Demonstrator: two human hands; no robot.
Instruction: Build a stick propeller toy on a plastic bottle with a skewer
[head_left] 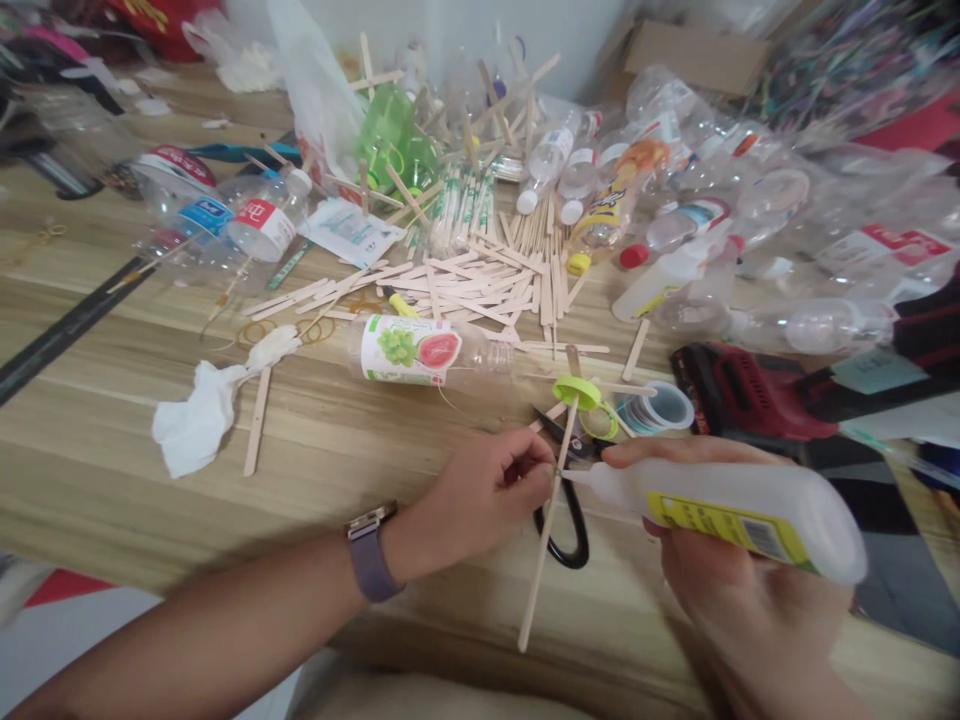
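Observation:
My left hand (484, 495), with a watch on the wrist, is closed in a pinch at the middle of a wooden craft stick (541, 570). The stick slants over the table, and a green bottle cap (576, 392) sits at its far end, where other sticks cross. My right hand (739, 590) is wrapped round a white glue bottle (720, 510) with a yellow label. The bottle lies tipped sideways, its nozzle at the stick beside my left fingertips. Scissors (581, 550) with black handles lie beneath the stick, partly covered.
A clear bottle (480, 355) with a fruit label lies ahead. Behind it are piled craft sticks (465, 285) and many plastic bottles (750, 200). A wire spool (660, 408) and a red-and-black power tool (750, 390) are at right. Crumpled tissue (196, 420) lies left.

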